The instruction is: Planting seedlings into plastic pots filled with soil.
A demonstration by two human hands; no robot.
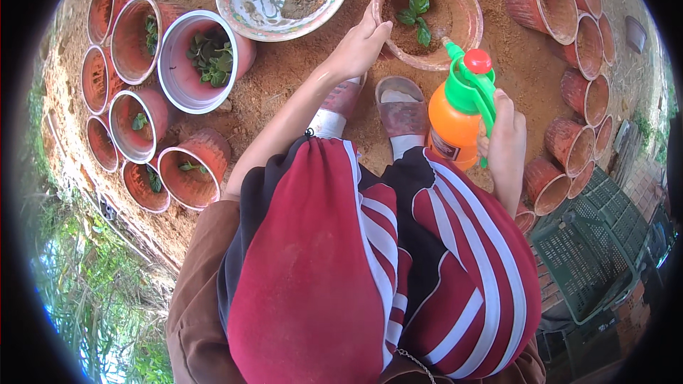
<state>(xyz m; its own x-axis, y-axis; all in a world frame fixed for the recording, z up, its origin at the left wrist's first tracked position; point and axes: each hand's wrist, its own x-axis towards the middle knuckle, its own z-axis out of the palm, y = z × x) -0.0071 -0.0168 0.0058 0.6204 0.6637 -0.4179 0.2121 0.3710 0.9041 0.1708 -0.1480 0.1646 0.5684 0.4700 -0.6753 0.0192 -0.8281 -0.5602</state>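
A reddish plastic flowerpot (475,7) stands just beyond my feet, with a small green-leaved seedling (418,6) growing in the soil inside it. My left hand (360,44) grips the pot's left rim, fingers hidden behind its wall. An orange spray bottle (454,126) with a green head and red knob is held by its green handle in my right hand (506,135). Its nozzle points over the pot's near right rim, at the soil beside the seedling. Whether any water is coming out I cannot tell.
A patterned basin (245,18) with some soil lies beyond my left arm. On the left, a white-rimmed pot (171,71) holds leafy cuttings, among several red pots, some planted. More red pots (569,146) lie on their sides at right, near a green plastic crate (587,263).
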